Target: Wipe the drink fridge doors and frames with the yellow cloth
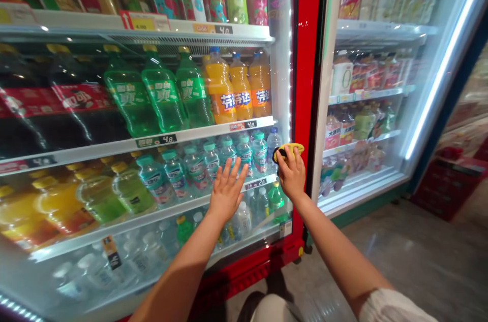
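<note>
My left hand [227, 190] lies flat with fingers spread against the glass door [125, 159] of a red drinks cooler, over a row of small water bottles [229, 157]. My right hand [292, 173] grips a small yellow and black tool [288, 151] and presses it on the glass near the door's right edge, next to the red frame [307, 83]. Both arms reach forward from the lower edge of the view.
Shelves behind the glass hold green soda bottles [163, 93], orange soda bottles [240, 87] and dark cola bottles [64, 103]. A second cooler [373, 83] stands to the right. A red crate [446, 182] sits on the grey floor at far right.
</note>
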Motion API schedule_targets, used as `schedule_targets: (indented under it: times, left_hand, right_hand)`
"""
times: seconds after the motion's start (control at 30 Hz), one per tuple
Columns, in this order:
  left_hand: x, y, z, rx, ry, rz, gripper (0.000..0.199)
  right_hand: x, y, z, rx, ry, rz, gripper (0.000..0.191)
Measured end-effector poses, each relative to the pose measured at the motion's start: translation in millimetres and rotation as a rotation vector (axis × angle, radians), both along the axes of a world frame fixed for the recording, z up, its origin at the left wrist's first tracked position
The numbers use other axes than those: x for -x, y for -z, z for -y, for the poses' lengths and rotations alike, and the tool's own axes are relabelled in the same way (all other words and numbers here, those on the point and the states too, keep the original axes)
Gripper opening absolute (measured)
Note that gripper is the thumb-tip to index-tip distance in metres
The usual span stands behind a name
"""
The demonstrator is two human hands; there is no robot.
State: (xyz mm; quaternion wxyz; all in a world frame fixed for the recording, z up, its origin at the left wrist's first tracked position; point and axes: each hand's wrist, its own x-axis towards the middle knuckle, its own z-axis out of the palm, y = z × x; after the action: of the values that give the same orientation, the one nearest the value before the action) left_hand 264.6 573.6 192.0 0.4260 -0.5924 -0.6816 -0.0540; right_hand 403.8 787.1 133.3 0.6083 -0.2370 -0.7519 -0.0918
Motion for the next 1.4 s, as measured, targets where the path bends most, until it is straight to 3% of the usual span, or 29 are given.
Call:
schedule_targets:
  times: [0.07, 0.13, 0.3, 0.37, 0.57, 0.63, 0.7, 0.8, 0.87, 0.93, 1.1, 1.17, 1.33, 1.4]
  left_hand:
    - [-0.9, 0.9, -2.3, 0.024, 0.019, -0.014, 0.102]
    - [-1.6, 0.1, -6.3, 0.076, 0.062, -0.046, 0.097]
    - [-11.0, -5.0, -32.5, 0.145, 0.124, -0.092, 0.094]
    - [-17.1, -4.9, -44.8, 0.154, 0.132, -0.099, 0.094]
    - [-25.6, 2.5, -57.6, 0.112, 0.110, -0.097, 0.090]
    - [-25.1, 2.4, -56.9, 0.114, 0.116, -0.103, 0.091]
    - [-25.1, -0.5, -57.5, 0.119, 0.130, -0.113, 0.092]
    - [-27.1, -8.9, -61.8, 0.110, 0.140, -0.117, 0.090]
    - [-28.8, -15.5, -64.3, 0.107, 0.137, -0.111, 0.090]
    - [-29.1, -21.4, -63.9, 0.107, 0.130, -0.112, 0.090]
    - [-21.1, -29.4, -50.4, 0.080, 0.110, -0.169, 0.088]
    - [-17.1, -31.8, -45.0, 0.080, 0.098, -0.190, 0.087]
    - [-16.3, -40.4, -43.9, 0.084, 0.047, -0.208, 0.090]
    - [-19.0, -43.4, -45.4, 0.081, 0.043, -0.206, 0.090]
  right_hand:
    - [-2.1, 20.4, 5.4, -0.013, -0.007, 0.024, 0.056]
    - [-5.0, 24.3, 5.9, -0.068, -0.024, 0.065, 0.054]
    - [-18.5, -15.3, -22.3, -0.092, 0.006, 0.077, 0.058]
    - [-22.6, -16.2, -31.1, -0.041, 0.013, 0.056, 0.059]
    - [-22.5, 54.9, -22.2, 0.073, -0.002, -0.028, 0.063]
    - [-21.6, 57.0, -23.5, 0.067, -0.020, -0.051, 0.062]
    - [-21.4, 35.1, -31.5, 0.050, -0.048, -0.071, 0.062]
    - [-20.2, -17.2, -47.3, 0.049, -0.067, -0.096, 0.065]
    - [-18.7, -38.9, -52.1, 0.063, -0.054, -0.113, 0.066]
    - [-17.6, -37.1, -48.8, 0.074, -0.035, -0.118, 0.065]
    - [-17.3, 13.4, -31.3, 0.060, -0.046, -0.111, 0.059]
    - [-17.2, 8.3, -34.8, 0.049, -0.068, -0.123, 0.057]
    - [-15.8, -76.6, -57.4, 0.059, -0.077, -0.168, 0.055]
    - [-15.4, -94.9, -56.6, 0.057, -0.052, -0.173, 0.054]
